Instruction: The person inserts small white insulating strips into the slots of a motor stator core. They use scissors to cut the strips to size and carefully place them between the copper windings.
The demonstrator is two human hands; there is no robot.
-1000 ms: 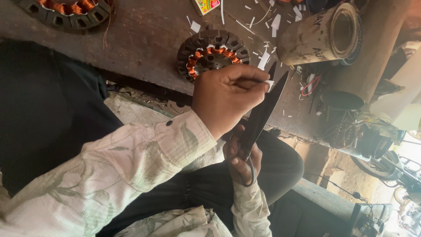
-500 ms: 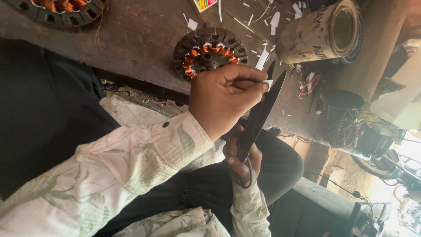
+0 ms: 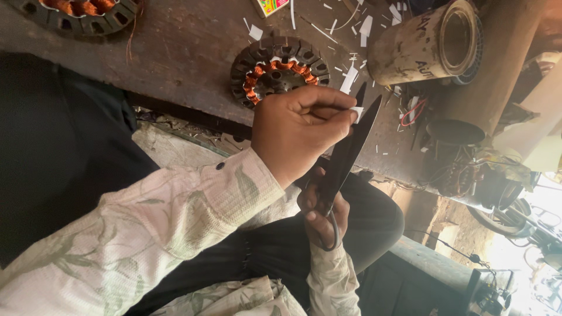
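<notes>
While the left hand (image 3: 295, 131) pinches a small white paper strip (image 3: 356, 110) between thumb and fingertips, the right hand (image 3: 321, 213) is closed through the handle loops of a pair of large black scissors (image 3: 345, 155). Its blades stand slightly parted, and the strip sits right at them, just past the left fingertips. Below the pinch, the scissors slant down to the right hand, which hangs over the person's dark trousers. Just above and behind the left knuckles lies a round stator with copper windings (image 3: 276, 70) on the dark wooden bench (image 3: 175, 52). To the upper right of the pinch, white paper scraps (image 3: 350, 77) are scattered, and beyond them a grimy cylindrical motor housing (image 3: 424, 44) lies on its side. 1 more wound stator (image 3: 79, 13) sits far to the upper left.
</notes>
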